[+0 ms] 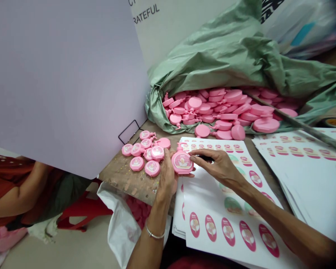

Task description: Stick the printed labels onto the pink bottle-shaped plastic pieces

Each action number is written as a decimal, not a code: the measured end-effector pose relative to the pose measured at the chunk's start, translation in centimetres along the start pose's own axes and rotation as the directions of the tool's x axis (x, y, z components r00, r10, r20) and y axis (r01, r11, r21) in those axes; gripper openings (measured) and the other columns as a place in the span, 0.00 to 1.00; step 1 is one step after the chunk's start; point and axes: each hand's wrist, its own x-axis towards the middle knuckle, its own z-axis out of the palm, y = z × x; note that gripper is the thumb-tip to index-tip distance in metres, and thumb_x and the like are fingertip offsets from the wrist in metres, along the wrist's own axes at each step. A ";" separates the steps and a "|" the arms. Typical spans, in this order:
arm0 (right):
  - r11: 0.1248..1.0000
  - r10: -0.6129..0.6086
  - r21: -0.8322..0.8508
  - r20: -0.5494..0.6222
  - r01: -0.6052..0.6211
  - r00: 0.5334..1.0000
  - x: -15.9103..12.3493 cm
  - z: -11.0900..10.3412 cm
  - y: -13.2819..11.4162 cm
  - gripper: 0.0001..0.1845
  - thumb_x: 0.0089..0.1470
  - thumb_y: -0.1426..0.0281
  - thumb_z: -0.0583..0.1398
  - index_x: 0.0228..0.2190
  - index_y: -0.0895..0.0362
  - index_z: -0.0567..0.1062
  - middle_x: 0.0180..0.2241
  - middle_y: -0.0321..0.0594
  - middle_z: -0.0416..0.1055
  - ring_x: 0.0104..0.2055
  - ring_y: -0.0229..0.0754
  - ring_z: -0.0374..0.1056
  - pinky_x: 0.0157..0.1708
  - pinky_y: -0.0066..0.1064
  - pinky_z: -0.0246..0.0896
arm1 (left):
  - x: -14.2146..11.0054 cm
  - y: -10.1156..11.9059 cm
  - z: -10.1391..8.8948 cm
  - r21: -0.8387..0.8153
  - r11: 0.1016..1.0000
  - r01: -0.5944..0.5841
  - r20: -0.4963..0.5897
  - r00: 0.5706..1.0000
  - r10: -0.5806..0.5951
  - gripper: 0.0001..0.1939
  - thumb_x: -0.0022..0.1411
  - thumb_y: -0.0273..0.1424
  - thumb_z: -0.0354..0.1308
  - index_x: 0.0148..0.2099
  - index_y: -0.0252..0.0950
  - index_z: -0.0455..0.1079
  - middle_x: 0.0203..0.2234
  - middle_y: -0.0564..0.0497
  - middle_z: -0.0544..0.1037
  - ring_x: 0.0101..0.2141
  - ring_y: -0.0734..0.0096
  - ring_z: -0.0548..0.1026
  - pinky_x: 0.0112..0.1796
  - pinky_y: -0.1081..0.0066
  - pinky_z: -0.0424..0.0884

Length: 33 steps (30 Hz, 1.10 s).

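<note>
The left hand (166, 179) cups a pink bottle-shaped plastic piece (182, 162) from behind, fingers curled around its edge, and the label sits square on the round face. That firm support keeps the face steady and flat. The right hand (218, 168) reaches in from three o'clock, fingers long and close together, their tips just beside the piece; whether they pinch anything, I cannot tell. Sheets of oval stickers (204, 201) lie beneath both hands. At nine o'clock, mostly labelled pieces (137, 149) sit loosely grouped on the tabletop (114, 175). At one o'clock, a green woven sack (212, 63) holds a heap of unlabelled pink pieces (201, 108).
</note>
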 end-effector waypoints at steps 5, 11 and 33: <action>1.000 -0.013 -0.019 0.004 0.013 1.000 0.1 -0.1 0.0 0.13 0.52 0.58 0.63 0.33 0.55 0.80 0.31 0.38 0.78 0.29 0.38 0.68 0.28 0.29 0.62 | -0.2 0.3 0.3 0.001 1.000 0.015 -0.006 1.000 -0.015 0.31 0.67 0.51 0.40 0.57 0.33 0.66 0.38 0.42 0.79 0.29 0.64 0.80 0.25 0.70 0.78; 0.999 -0.028 -0.019 0.001 0.028 1.000 0.1 -0.2 -0.3 0.13 0.51 0.60 0.63 0.32 0.56 0.80 0.29 0.37 0.77 0.26 0.35 0.63 0.26 0.28 0.60 | -0.4 0.7 0.5 0.041 0.999 0.001 -0.026 1.000 0.000 0.31 0.67 0.51 0.40 0.55 0.33 0.68 0.39 0.42 0.79 0.31 0.64 0.80 0.25 0.70 0.78; 0.999 -0.027 -0.045 0.003 0.027 1.000 0.1 -0.5 -0.7 0.13 0.51 0.59 0.63 0.33 0.55 0.81 0.32 0.39 0.78 0.27 0.37 0.67 0.27 0.29 0.63 | -0.6 0.9 0.7 0.056 0.998 0.003 -0.019 1.000 -0.002 0.32 0.66 0.53 0.39 0.53 0.34 0.69 0.36 0.42 0.80 0.29 0.63 0.80 0.26 0.68 0.78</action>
